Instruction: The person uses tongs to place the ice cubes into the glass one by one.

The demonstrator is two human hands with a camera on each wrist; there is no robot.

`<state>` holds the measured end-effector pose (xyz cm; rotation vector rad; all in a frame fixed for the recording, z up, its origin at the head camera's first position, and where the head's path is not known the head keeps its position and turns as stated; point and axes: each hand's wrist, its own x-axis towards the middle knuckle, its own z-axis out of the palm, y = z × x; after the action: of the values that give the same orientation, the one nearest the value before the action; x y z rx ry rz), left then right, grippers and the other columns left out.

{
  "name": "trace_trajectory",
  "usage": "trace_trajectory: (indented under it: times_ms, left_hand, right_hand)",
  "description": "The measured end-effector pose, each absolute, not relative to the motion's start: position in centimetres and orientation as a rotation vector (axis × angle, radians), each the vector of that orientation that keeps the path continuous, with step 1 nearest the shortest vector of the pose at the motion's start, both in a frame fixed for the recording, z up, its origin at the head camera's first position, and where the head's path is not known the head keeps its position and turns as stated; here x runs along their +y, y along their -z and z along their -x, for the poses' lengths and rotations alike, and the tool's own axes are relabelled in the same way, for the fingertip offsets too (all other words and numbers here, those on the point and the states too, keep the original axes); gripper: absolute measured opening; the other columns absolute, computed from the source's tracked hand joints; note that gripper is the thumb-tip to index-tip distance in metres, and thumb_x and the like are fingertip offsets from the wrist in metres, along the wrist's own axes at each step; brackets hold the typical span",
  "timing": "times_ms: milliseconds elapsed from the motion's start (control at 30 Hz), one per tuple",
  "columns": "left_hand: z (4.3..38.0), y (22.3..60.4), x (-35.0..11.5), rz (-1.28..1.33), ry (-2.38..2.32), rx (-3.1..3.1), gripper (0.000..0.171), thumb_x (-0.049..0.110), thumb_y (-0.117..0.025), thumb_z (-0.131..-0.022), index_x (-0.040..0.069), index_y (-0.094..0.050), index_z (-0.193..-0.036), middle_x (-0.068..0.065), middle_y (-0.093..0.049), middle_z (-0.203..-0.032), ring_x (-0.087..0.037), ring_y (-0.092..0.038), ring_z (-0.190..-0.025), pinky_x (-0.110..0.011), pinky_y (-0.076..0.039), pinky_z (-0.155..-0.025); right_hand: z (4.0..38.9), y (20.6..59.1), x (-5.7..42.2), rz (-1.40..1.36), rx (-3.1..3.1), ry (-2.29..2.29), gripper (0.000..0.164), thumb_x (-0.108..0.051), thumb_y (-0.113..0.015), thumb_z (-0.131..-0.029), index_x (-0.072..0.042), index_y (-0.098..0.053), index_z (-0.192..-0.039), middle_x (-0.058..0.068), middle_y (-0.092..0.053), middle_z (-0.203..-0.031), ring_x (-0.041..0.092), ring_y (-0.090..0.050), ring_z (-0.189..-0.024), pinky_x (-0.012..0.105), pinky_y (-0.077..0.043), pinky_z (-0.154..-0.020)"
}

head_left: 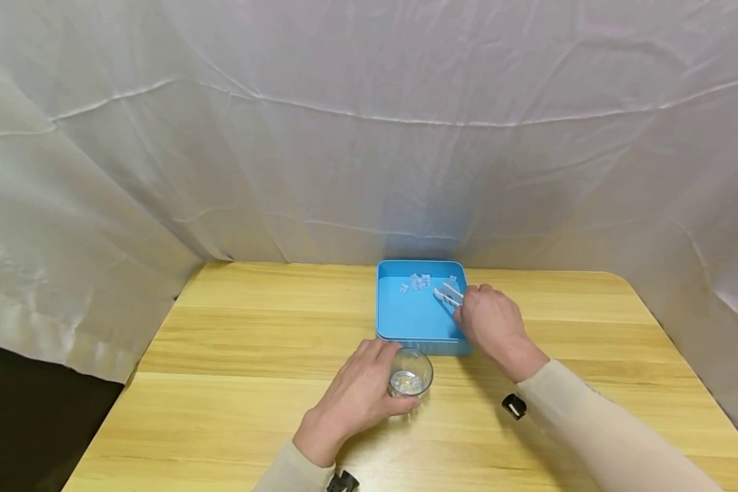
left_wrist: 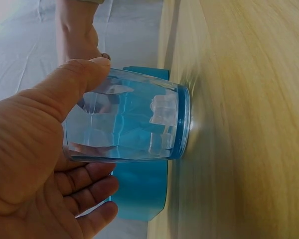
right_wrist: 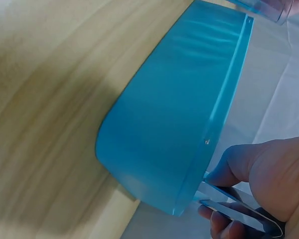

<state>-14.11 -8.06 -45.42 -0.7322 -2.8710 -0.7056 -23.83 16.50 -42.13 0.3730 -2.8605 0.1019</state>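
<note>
My left hand (head_left: 359, 386) holds a clear drinking glass (left_wrist: 124, 119) between thumb and fingers, upright on the table. A few clear ice-like cubes (left_wrist: 163, 109) lie at the bottom of the glass. Over the right rim of a blue box (head_left: 415, 314), my right hand (head_left: 492, 321) pinches a pair of tongs (right_wrist: 239, 206). The white tips of the tongs point down into the box, apart from each other. Several clear cubes (head_left: 418, 281) lie toward the back of the box, and another sits close to the tips.
The wooden table (head_left: 252, 342) reaches back to a pale curtain (head_left: 344, 171), which hangs behind and along both sides. The box stands near the table's back edge, with the glass just in front of it. A black strap (head_left: 514, 406) shows by the right sleeve.
</note>
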Motion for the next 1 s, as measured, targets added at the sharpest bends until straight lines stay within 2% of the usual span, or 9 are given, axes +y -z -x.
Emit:
trace_trajectory:
  times_ms: [233,433,733,1000]
  left_hand:
    - [14.1,45.3,-8.1,0.729,0.706,-2.880,0.079,0.054,-0.085,-0.084,0.007,-0.058,-0.142,-0.003,-0.063,-0.133,-0.020,-0.057,-0.120,-0.036,-0.053,-0.103]
    - [14.0,45.3,-8.1,0.723,0.706,-2.885,0.079,0.052,-0.085,-0.083,0.007,-0.058,-0.143,-0.004,-0.063,-0.133,-0.020,-0.057,-0.121,-0.037,-0.053,-0.105]
    - [14.0,45.3,-8.2,0.728,0.694,-2.875,0.079,0.052,-0.085,-0.083,0.007,-0.058,-0.142,-0.003,-0.063,-0.132,-0.020,-0.057,-0.121,-0.036,-0.053,-0.104]
    - [14.0,45.3,-8.1,0.728,0.700,-2.866,0.079,0.052,-0.086,-0.083,0.008,-0.058,-0.142,-0.003,-0.063,-0.132,-0.020,-0.057,-0.119,-0.036,-0.053,-0.102]
  right_hand:
    - [23.2,42.3,16.6,-0.441,-2.838,-0.061,0.025,-0.015,-0.070,-0.091,0.002,-0.058,-0.077,0.008,-0.048,-0.066,0.020,-0.045,-0.054,0.034,-0.046,-0.043]
    - [22.3,42.1,16.7,-0.497,-2.831,-0.096,0.024,-0.015,-0.070,-0.091,0.000,-0.057,-0.077,0.006,-0.046,-0.065,0.018,-0.044,-0.053,0.032,-0.045,-0.044]
    - [21.0,42.2,16.9,-0.549,-2.764,-0.258,0.024,-0.010,-0.071,-0.089,-0.005,-0.053,-0.073,0.004,-0.042,-0.065,0.017,-0.039,-0.054,0.028,-0.034,-0.046]
    - [19.4,41.9,17.4,-0.515,-2.792,-0.384,0.018,-0.013,-0.069,-0.091,-0.006,-0.058,-0.079,0.003,-0.045,-0.069,0.015,-0.039,-0.058,0.027,-0.034,-0.050]
